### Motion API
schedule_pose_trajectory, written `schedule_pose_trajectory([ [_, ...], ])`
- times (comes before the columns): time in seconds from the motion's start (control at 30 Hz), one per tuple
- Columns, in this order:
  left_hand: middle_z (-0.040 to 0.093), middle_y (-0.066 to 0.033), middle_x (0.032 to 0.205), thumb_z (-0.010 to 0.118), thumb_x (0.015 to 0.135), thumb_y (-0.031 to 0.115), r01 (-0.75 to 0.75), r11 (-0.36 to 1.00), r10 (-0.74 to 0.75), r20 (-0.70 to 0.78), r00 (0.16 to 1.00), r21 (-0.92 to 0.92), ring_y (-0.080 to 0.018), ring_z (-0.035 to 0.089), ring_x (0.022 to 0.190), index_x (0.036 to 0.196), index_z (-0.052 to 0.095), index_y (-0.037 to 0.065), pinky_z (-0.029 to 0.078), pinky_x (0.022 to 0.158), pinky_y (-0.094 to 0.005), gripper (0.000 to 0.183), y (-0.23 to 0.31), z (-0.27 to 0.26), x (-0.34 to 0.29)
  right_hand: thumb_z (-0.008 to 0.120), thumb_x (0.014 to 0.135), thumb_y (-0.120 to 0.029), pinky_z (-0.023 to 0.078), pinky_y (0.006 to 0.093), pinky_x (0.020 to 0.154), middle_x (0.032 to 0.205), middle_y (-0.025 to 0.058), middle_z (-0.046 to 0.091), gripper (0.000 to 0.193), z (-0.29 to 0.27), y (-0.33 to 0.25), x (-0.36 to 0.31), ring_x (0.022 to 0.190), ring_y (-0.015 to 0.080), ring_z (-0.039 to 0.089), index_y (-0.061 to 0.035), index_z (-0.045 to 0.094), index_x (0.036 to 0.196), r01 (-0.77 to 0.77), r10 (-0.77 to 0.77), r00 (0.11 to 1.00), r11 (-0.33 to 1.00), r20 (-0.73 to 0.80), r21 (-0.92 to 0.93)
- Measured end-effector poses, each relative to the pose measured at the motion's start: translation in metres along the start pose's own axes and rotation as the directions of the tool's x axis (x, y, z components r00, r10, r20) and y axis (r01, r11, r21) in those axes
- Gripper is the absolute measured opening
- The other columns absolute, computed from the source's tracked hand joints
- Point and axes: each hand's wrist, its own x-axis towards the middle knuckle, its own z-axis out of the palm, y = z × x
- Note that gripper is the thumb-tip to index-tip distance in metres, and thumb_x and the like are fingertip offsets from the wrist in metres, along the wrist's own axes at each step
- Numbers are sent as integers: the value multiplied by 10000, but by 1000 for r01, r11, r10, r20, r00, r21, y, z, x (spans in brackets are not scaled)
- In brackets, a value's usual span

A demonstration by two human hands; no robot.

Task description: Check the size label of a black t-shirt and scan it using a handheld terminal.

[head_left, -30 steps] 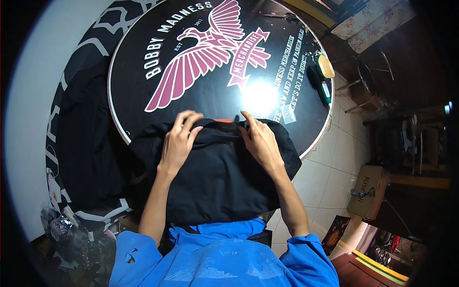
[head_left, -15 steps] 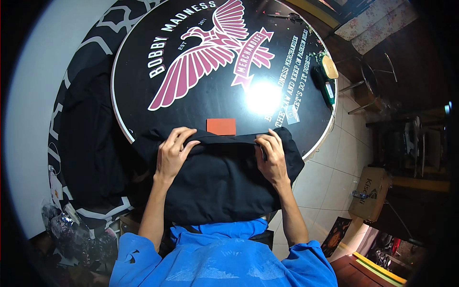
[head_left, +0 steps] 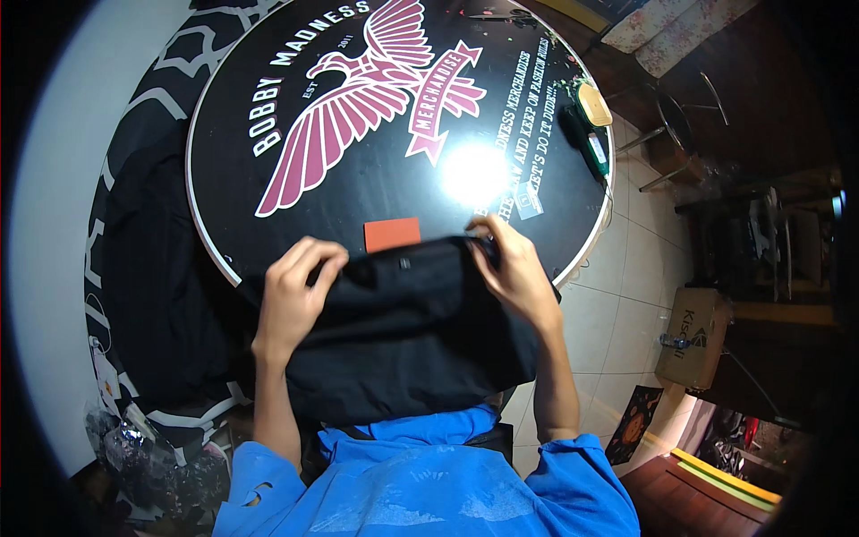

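A black garment [head_left: 412, 349] lies across my lap, its far part raised at the near edge of the round table. My left hand [head_left: 293, 294] pinches its upper edge on the left side. My right hand [head_left: 516, 276] grips the same edge on the right, thumb underneath and fingers bent over it. Between the hands, a small dark label [head_left: 404, 263] shows on the cloth near that edge. Just beyond the fabric an orange-red rectangular card [head_left: 392, 234] lies flat on the table; the garment comes up to its near side.
The black round table [head_left: 358, 192] bears a winged bird print and a bright glare spot. A green and yellow handheld tool [head_left: 587, 134] rests at its right rim, scissors [head_left: 501, 18] at the far side. More black cloth [head_left: 161, 259] hangs at left; a cardboard box [head_left: 693, 336] stands right.
The garment's edge has been turned and lifted, bringing a small label into sight. My right hand has risen slightly; my left has drawn a little nearer. The view has shifted slightly.
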Motion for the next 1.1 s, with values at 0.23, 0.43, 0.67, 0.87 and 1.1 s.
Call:
schedule_pose_trajectory([
  [0.23,751,-107,1063,774,1043,94,33,987,-30,-26,999,156,-339,746,1005,1108,770,14,569,877,-443,103,-71,52,41,730,978,-13,535,493,1050,1254,180,664,315,61,27,33,1266,385,657,-59,628,1273,-157,131,987,932,-97,-328],
  [0.43,763,-63,1139,859,916,17,-315,918,302,91,949,239,-292,706,1084,1175,822,87,544,970,-450,271,-60,57,30,689,906,-43,547,414,1049,1304,143,658,396,84,9,18,1222,312,658,-8,705,1300,204,-196,979,961,64,-187],
  [0.67,697,-54,1021,928,860,125,-249,929,218,140,966,272,-288,665,1027,1157,839,90,540,946,-451,312,-65,74,13,775,1004,-111,539,422,1001,1106,95,668,265,95,19,3,1081,297,663,-49,720,1256,115,-97,992,961,86,-250],
  [0.87,684,-31,952,949,846,138,-352,918,331,136,934,185,-258,672,952,1024,851,103,536,914,-438,207,-66,71,17,771,1024,-186,513,425,995,1072,102,634,196,82,26,6,1072,282,632,-48,709,1149,121,-96,980,983,172,-139],
  [1.1,746,-48,1010,908,907,117,-188,965,146,222,964,184,-252,707,922,1005,833,75,550,853,-425,131,-50,56,19,788,1022,-183,566,435,915,1068,110,628,220,70,22,11,1000,292,670,-33,690,1150,44,-17,980,990,197,-136],
])
